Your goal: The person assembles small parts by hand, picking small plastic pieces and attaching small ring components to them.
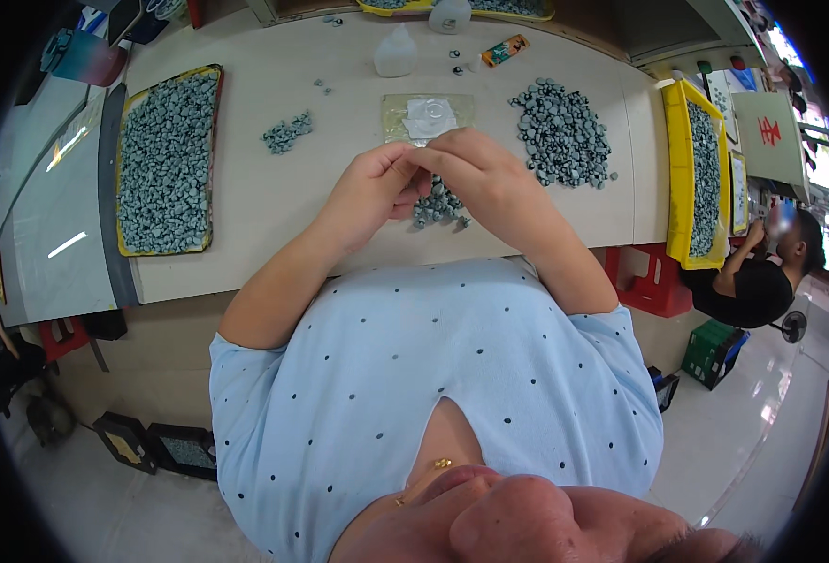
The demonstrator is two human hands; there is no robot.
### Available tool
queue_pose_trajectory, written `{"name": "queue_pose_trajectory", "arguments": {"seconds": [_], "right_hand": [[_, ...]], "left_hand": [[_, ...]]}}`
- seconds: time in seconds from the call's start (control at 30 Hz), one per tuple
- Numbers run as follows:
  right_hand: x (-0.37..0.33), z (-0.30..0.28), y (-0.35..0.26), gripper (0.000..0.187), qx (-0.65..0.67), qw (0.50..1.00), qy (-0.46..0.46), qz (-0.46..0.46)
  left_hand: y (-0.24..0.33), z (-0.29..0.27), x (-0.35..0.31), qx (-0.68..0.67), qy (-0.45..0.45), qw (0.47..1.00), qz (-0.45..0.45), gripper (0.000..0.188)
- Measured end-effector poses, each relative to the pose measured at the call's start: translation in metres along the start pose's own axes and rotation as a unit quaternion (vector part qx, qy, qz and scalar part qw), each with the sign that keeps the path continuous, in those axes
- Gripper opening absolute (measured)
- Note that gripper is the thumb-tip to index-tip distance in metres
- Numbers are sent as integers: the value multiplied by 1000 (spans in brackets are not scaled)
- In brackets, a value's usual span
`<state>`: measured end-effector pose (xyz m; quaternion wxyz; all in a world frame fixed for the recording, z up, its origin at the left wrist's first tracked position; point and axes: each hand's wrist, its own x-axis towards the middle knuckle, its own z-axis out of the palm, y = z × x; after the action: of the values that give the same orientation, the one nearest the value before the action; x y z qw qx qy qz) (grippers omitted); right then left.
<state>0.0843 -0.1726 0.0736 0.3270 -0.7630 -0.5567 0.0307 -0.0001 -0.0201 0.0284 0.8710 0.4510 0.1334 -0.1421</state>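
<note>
My left hand (pixel 366 195) and my right hand (pixel 487 178) meet over the table, fingertips pinched together. Whatever small thing they hold is hidden behind the fingers. Just below them lies a small heap of grey-green pieces (pixel 436 210), partly covered by my hands. Beyond the fingertips is a yellowish translucent mat (pixel 391 114) with a crumpled white sheet (pixel 424 120) on it. To the right spreads a larger pile of grey-green and black rounded pieces (pixel 562 133). A smaller cluster of similar pieces (pixel 288 133) sits on the left.
A yellow-edged tray (pixel 215 155) full of grey-green pieces stands at left, a filled yellow bin (pixel 679 178) at right. Toward the back are a translucent bottle (pixel 396 54) and an orange tube (pixel 506 50). Another person (pixel 762 272) sits far right, near a red stool (pixel 654 286).
</note>
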Motion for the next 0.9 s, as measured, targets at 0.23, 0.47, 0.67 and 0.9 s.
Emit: {"name": "queue_pose_trajectory", "arguments": {"seconds": [0.23,0.47,0.67,0.9], "right_hand": [[-2,7,1,32,9,996,86,37],[-4,10,8,15,33,993,97,66],[-7,8,11,15,49,989,79,113],[-3,7,29,16,-32,992,114,46]], "left_hand": [[-1,3,1,7,13,1000,14,16],[-3,3,2,37,26,999,23,14],[-2,3,0,50,35,998,34,15],[1,4,-1,57,29,998,8,18]]}}
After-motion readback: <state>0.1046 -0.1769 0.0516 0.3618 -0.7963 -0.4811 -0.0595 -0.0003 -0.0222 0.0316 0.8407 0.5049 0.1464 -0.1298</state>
